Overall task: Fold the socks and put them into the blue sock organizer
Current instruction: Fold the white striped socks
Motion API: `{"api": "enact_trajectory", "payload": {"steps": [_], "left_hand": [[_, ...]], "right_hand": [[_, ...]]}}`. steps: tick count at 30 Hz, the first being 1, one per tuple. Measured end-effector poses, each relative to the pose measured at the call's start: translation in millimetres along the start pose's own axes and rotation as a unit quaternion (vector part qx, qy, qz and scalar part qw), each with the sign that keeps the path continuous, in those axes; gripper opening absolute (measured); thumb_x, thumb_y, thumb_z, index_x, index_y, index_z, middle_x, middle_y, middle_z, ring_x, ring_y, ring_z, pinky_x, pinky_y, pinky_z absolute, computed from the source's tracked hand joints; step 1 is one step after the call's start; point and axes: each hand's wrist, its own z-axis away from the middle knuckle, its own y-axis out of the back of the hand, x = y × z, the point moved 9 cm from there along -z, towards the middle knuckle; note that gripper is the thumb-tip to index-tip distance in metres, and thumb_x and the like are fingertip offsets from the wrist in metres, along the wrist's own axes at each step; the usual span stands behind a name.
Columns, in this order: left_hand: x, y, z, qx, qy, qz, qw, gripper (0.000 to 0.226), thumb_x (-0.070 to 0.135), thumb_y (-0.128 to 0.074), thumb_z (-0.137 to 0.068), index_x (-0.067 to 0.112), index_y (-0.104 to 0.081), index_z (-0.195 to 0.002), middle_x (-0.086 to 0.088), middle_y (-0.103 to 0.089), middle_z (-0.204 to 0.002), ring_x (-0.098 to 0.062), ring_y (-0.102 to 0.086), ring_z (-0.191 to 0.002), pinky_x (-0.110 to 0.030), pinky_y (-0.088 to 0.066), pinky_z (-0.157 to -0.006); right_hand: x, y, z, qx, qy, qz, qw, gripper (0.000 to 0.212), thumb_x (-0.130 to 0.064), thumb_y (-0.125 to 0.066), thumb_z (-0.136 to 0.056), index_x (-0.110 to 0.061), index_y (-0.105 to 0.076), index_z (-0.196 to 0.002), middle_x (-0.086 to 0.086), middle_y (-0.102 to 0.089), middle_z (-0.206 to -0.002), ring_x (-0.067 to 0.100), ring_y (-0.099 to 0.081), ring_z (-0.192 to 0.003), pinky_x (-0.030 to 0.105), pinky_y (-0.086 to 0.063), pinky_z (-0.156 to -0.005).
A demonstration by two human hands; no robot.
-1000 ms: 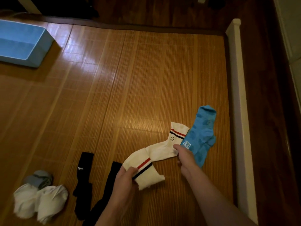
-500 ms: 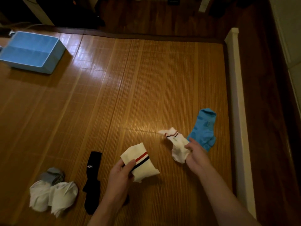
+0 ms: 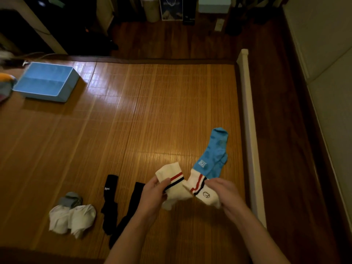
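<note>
My left hand (image 3: 153, 195) grips one white sock with red and black stripes (image 3: 172, 180) by its cuff. My right hand (image 3: 225, 195) grips the matching white striped sock (image 3: 202, 191); the two cuffs meet between my hands, just above the mat. A blue sock pair (image 3: 214, 153) lies flat beyond my right hand. Two black socks (image 3: 110, 202) lie left of my left arm. A bundle of white and grey socks (image 3: 71, 216) sits further left. The blue sock organizer (image 3: 47, 81) stands far off at the upper left, and it looks empty.
Everything rests on a bamboo mat (image 3: 133, 115). A white rail (image 3: 249, 130) borders the mat's right edge, with dark wood floor beyond it. Boxes and furniture stand along the far wall. Some coloured cloth (image 3: 5, 84) shows at the left edge.
My hands came together: the right hand lifted the second striped sock and brought its cuff against the one in my left hand. The camera tilted up, showing more of the room.
</note>
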Motion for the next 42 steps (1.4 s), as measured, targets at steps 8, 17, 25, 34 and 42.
{"api": "enact_trajectory", "payload": {"steps": [8,17,25,34,42], "left_hand": [[45,-26,66,-0.009,-0.022,-0.016,1.0,0.018,0.021,-0.057,-0.103,0.026,-0.069,-0.116,0.0,-0.079,-0.109,-0.018,-0.075,-0.102,-0.039,-0.061,-0.088],[87,-40,85,-0.078,-0.037,-0.014,0.996,0.02,0.018,-0.057,-0.103,0.02,-0.068,-0.12,-0.008,-0.076,-0.117,-0.026,-0.072,-0.111,-0.048,-0.058,-0.098],[117,-30,104,-0.16,-0.028,0.021,0.987,0.03,0.024,-0.053,-0.105,0.007,-0.067,-0.126,-0.017,-0.076,-0.113,-0.032,-0.073,-0.105,-0.046,-0.058,-0.092],[173,-10,126,-0.276,-0.089,-0.003,0.957,0.032,0.035,-0.055,-0.102,0.017,-0.075,-0.12,-0.012,-0.076,-0.116,-0.023,-0.074,-0.101,-0.028,-0.059,-0.079],[194,-11,144,-0.286,-0.124,-0.042,0.949,0.032,0.038,-0.048,-0.105,0.027,-0.076,-0.118,-0.006,-0.075,-0.119,-0.022,-0.073,-0.107,-0.027,-0.059,-0.082]], "right_hand": [[-49,10,71,-0.006,0.063,-0.032,0.997,0.019,-0.012,-0.06,-0.096,-0.021,-0.072,-0.106,0.003,-0.077,-0.103,0.025,-0.074,-0.094,0.038,-0.061,-0.07],[-96,-17,114,0.033,0.139,0.133,0.981,0.019,-0.035,-0.07,-0.092,-0.019,-0.074,-0.101,0.001,-0.075,-0.094,0.017,-0.072,-0.091,0.04,-0.063,-0.08],[-132,-57,160,0.005,0.193,0.055,0.98,0.016,-0.025,-0.065,-0.096,-0.017,-0.069,-0.11,0.001,-0.077,-0.104,0.012,-0.074,-0.094,0.028,-0.061,-0.079],[-177,-102,192,-0.022,0.247,0.03,0.968,0.015,-0.027,-0.066,-0.096,-0.017,-0.067,-0.109,0.002,-0.078,-0.1,0.018,-0.075,-0.095,0.03,-0.061,-0.081],[-206,-80,211,0.16,0.327,0.12,0.923,0.008,-0.025,-0.073,-0.091,-0.021,-0.071,-0.097,-0.007,-0.069,-0.098,0.006,-0.066,-0.093,0.022,-0.056,-0.078]]}}
